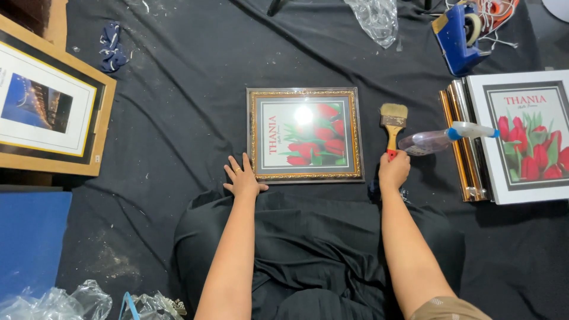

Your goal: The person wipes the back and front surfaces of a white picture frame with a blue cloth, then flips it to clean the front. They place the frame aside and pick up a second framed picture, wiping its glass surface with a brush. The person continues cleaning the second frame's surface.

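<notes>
Person is sitting on a black cloth spread over the floor, arms reaching forward.

Right hand is closing around the red end of the paintbrush handle, fingers clamped on it. Brush is lying flat on the cloth, bristles pointing to the far edge, handle toward the person. It is sitting just right of the gold-framed tulip picture, not touching the frame.

Left hand is resting flat on the cloth, fingers spread apart, holding nothing. It is sitting at the near-left corner of the gold frame, thumb side just beside the frame's lower edge; can't tell if it is actually touching.

Framed picture is lying face up in the middle of the cloth, directly ahead of the person, between the two hands, glare spot on the glass.

Clear spray bottle with blue-and-white nozzle is lying on its side just right of the brush, nozzle over the stack of frames along the right edge. Top of that stack is showing another tulip print. Blue tape dispenser is sitting at the far-right corner. Wooden-framed picture is lying at the left edge. Crumpled clear plastic is lying at the far edge.
</notes>
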